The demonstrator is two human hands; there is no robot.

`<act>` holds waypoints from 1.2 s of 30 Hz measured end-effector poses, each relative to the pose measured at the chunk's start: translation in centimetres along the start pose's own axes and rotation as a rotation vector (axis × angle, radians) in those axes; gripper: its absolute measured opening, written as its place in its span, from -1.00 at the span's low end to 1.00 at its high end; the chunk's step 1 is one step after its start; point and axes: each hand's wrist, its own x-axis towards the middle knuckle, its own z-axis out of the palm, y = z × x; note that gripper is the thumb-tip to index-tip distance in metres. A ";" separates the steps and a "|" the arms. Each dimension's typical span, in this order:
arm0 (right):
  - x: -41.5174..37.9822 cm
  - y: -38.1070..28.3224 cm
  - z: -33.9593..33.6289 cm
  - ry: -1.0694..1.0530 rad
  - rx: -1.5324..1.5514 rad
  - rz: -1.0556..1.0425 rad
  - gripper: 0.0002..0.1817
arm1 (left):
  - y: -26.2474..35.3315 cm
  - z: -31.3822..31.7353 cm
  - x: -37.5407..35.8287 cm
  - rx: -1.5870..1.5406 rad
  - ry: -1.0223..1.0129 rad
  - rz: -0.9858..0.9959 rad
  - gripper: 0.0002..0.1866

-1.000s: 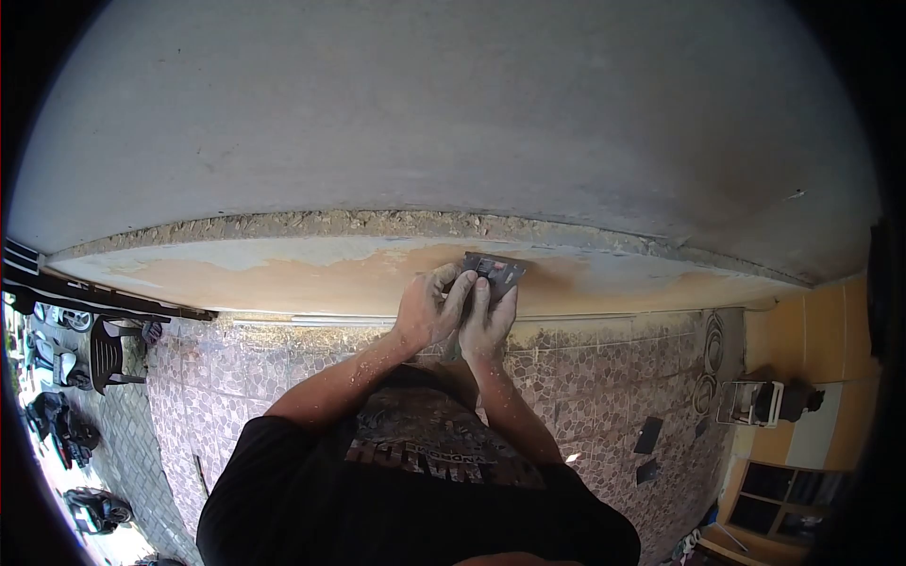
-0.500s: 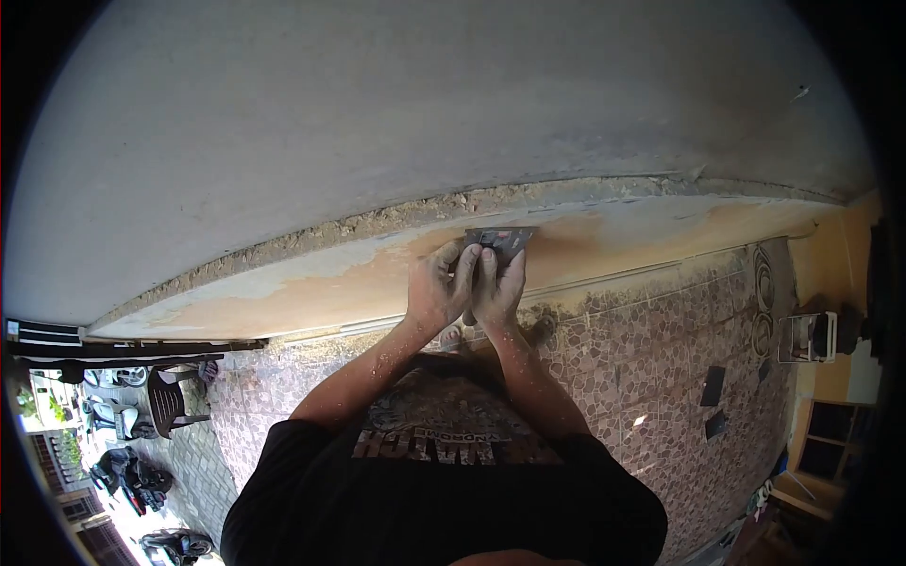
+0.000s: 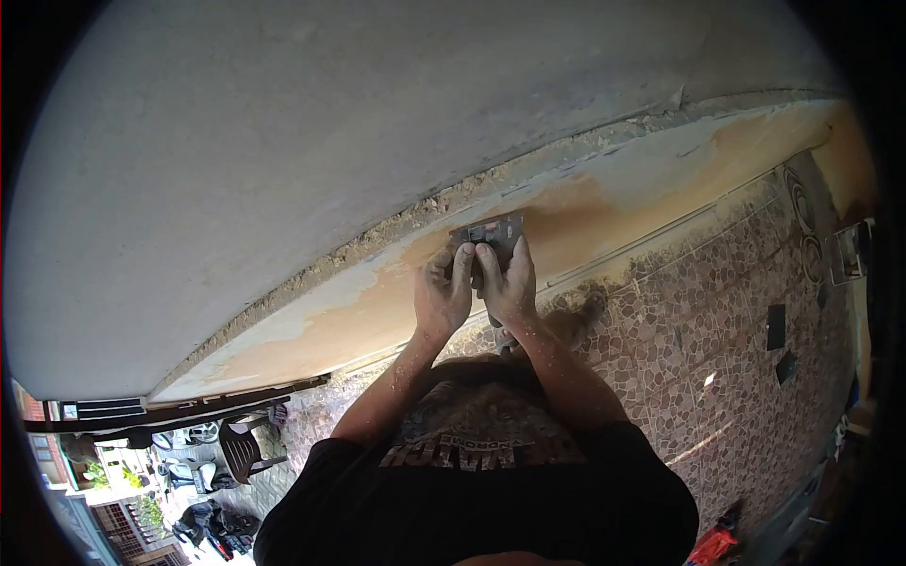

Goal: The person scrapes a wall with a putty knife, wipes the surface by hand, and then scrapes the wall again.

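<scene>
Both my hands grip one scraper (image 3: 498,229) with a wide dark blade, its edge up against the wall. My left hand (image 3: 442,297) is closed on its left side, thumb on the blade. Fingers wrapped behind it, my right hand (image 3: 511,291) holds the right side, its thumb beside the other. Dust coats the hands. Around the blade, the wall (image 3: 571,196) shows bare orange patches among pale, flaking paint. Just above runs a rough, crumbly band (image 3: 406,219) along the edge of the large grey surface (image 3: 311,123).
Stone-patterned floor tiles (image 3: 651,344) lie below, dusted with flakes near the wall. Two dark flat pieces, one a rectangle (image 3: 776,326), rest on them. At lower left stand a brown plastic chair (image 3: 241,451) and a parked motorcycle (image 3: 212,528). Something red (image 3: 713,545) is at lower right.
My view has tilted, so the wall band now slopes up more steeply to the right. Both hands still hold the scraper against the wall, its blade now angled slightly differently in view.
</scene>
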 end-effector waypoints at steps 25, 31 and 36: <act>-0.5 -0.9 0.1 -0.005 -0.069 0.032 -0.67 | -0.3 0.1 -0.6 -0.278 0.020 0.002 -0.65; -0.2 -1.2 0.4 -0.002 -0.005 -0.039 -0.69 | 0.6 0.2 -0.5 -0.145 0.071 0.020 -0.64; 0.3 -1.3 -0.2 -0.098 -0.074 0.010 -0.73 | 0.1 0.3 -0.1 -0.159 0.063 0.032 -0.64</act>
